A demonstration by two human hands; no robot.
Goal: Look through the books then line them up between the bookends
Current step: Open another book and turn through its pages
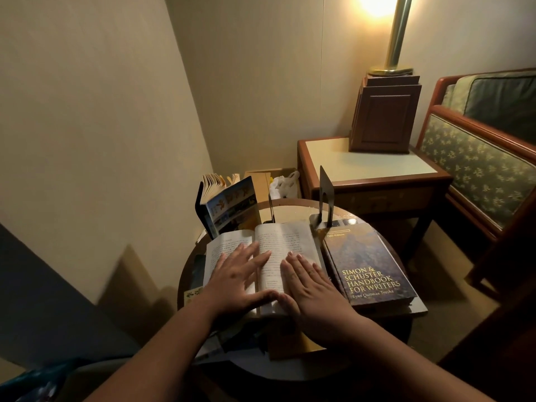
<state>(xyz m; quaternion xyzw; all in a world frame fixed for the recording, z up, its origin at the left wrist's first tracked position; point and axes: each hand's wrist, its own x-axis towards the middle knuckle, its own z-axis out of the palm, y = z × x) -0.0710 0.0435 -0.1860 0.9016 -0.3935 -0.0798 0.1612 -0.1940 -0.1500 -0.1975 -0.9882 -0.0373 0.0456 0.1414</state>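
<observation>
Pressing both palms onto an open book [285, 242], we are midway through the looking-through step at a small round counter [293, 211] in a lamplit corner. Nearest us, two bare forearms reach forward side by side. Our left hand [235, 278] lies flat, fingers straight and fanned across the left page and the gutter. Our right hand [313, 297] lies flat on the near part of the right page, fingers straight and close together. Neither grips anything, and the thumbs nearly meet at the book's near edge.

Just right of the open book, a writers' handbook [374, 265] lies closed and face up on what looks like another flat book. Farther on, two dark metal bookends stand apart. The right bookend [324, 195] is at the handbook's far left corner, and the left bookend [271, 208] shows edge-on behind the open pages. No book stands between them. Left of that gap a picture-covered book [229, 207] stands upright, its pages fanned.

We judge the lining-up barely begun. The next move calls for closing the open book, gripping it by the spine and standing it in the gap without knocking the light bookends. Beyond, a nightstand [362, 166] carries a glowing lamp [385, 117].
</observation>
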